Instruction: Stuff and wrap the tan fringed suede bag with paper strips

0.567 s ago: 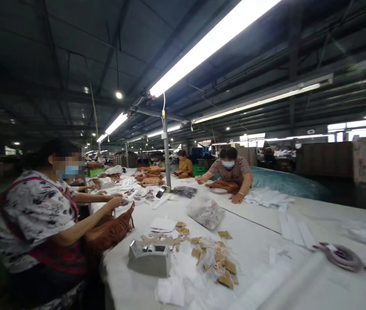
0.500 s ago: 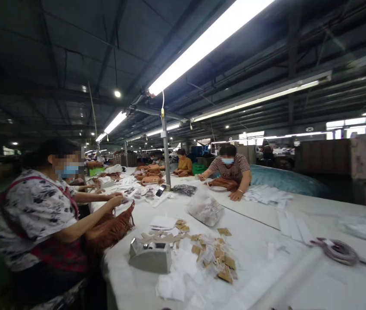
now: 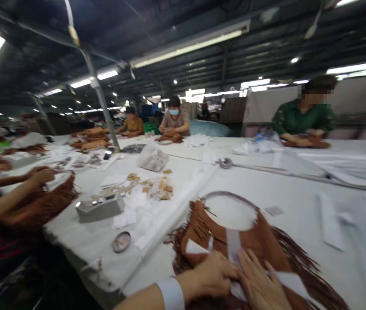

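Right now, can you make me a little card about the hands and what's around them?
Left hand: on a brown fringed suede bag
Right hand: fingers on a white strip across the bag
Bag handle: round loop
Surface: white-covered table
Also there: tape dispenser
Nearby: co-worker in green, working at the same table

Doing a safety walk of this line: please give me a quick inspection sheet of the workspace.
Surface: long white-covered table.
Job's things: tan suede fringed bag lying flat, its curved handle on the table, white paper strips across it.
Clutter: tape dispenser, kraft tags, round metal disc, plastic bag.
Hands: left hand and right hand both on the strips, right fingers spread.
Cables: coiled cord on the table.
Surroundings: co-workers in green and stripes, a metal post.
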Demonstrator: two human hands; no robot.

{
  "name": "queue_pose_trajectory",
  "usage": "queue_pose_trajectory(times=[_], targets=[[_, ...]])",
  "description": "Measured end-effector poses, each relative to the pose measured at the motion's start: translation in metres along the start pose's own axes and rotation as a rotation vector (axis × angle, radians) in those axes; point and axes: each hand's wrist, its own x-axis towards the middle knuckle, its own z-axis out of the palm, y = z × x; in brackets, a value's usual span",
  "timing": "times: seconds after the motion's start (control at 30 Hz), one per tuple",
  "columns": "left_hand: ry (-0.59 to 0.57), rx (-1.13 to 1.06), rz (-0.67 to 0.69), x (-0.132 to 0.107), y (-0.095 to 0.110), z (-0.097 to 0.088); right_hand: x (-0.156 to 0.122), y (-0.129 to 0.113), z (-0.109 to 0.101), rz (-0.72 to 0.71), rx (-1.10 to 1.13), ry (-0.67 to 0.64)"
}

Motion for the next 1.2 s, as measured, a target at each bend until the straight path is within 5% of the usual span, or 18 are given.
queue_pose_trajectory(times=[0.07, 0.13, 0.27, 0.4, 0.57, 1.0, 1.2], targets=[[0.010, -0.047, -0.004, 0.003, -0.006, 0.019, -0.010, -0.001, -0.014, 0.039, -0.040, -0.269], [0.024, -0.080, 0.017, 0.000, -0.009, 0.030, -0.008, -0.002, -0.023, 0.105, 0.011, -0.390], [0.056, -0.024, 0.033, -0.019, -0.008, 0.035, -0.022, -0.018, -0.053, 0.185, 0.125, -0.284], [0.029, -0.013, 0.015, -0.028, -0.006, 0.036, -0.072, -0.042, -0.073, 0.024, 0.116, -0.270], [0.045, -0.021, -0.047, -0.024, 0.002, 0.037, -0.105, -0.060, -0.050, -0.054, 0.074, -0.222], [0.031, 0.108, -0.012, -0.032, 0.004, 0.045, -0.089, -0.078, -0.033, 0.033, 0.102, -0.084], [0.033, 0.146, 0.010, -0.032, 0.005, 0.047, -0.104, -0.072, -0.017, -0.062, 0.028, -0.103]])
